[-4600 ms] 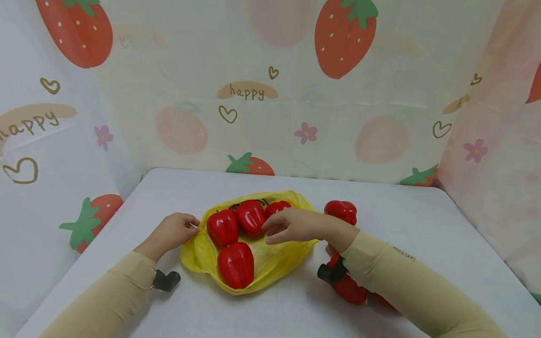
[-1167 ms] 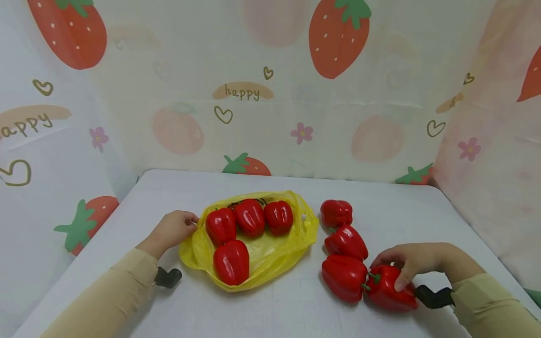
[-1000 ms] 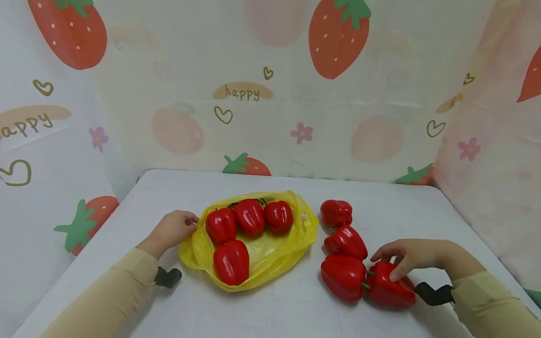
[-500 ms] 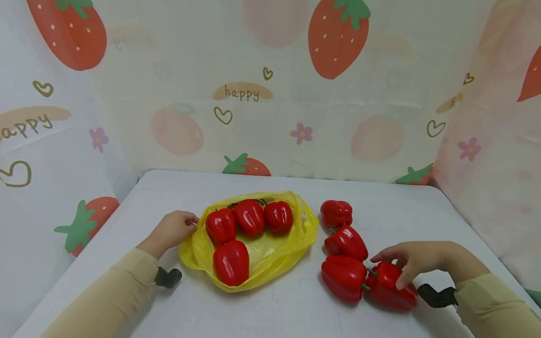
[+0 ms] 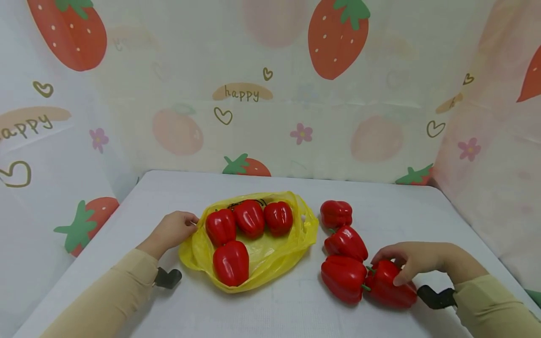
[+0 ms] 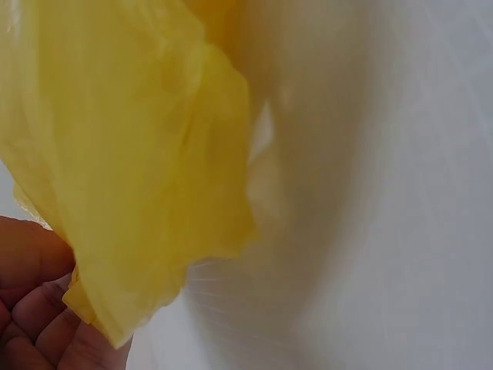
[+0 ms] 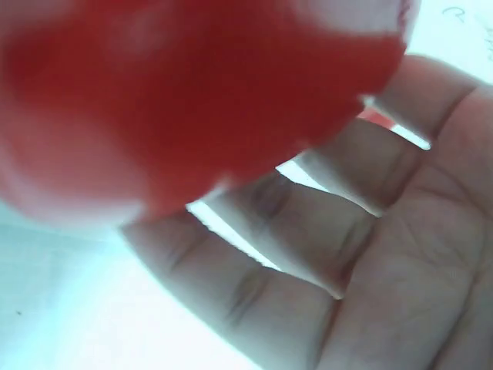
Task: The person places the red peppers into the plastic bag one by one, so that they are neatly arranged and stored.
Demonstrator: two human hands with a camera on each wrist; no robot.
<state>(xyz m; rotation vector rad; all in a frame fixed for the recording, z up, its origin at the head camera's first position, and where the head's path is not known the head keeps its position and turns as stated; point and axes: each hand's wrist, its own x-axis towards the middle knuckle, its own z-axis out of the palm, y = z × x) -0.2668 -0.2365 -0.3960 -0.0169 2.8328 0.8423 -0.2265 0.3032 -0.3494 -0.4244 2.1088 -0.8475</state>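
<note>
My left hand (image 5: pixel 172 231) pinches the left rim of a yellow plastic bag (image 5: pixel 270 267) that lies spread wide on the table. The left wrist view shows the thumb and curled fingers (image 6: pixel 35 254) on a fold of the bag (image 6: pixel 146 154). Four would be several: several red bell peppers sit in the bag, one of them a front pepper (image 5: pixel 231 264). At the right, my right hand (image 5: pixel 422 260) grips a red bell pepper (image 5: pixel 390 286) from above, thumb on its near side. In the right wrist view, the fingers (image 7: pixel 308 208) curl along the pepper (image 7: pixel 177 100), their tips hidden behind it.
Left of the gripped pepper, a line of red bell peppers runs backward: a near one (image 5: pixel 344 279), a middle one (image 5: pixel 346 242) and a far one (image 5: pixel 336 214). A white cloth covers the table (image 5: pixel 270 312). Strawberry-print curtains (image 5: pixel 262 122) stand behind and at both sides.
My right hand has gone from above the bag to the rightmost pepper and grips it. That pepper shifts slightly under the fingers. My left hand stays at the bag's rim.
</note>
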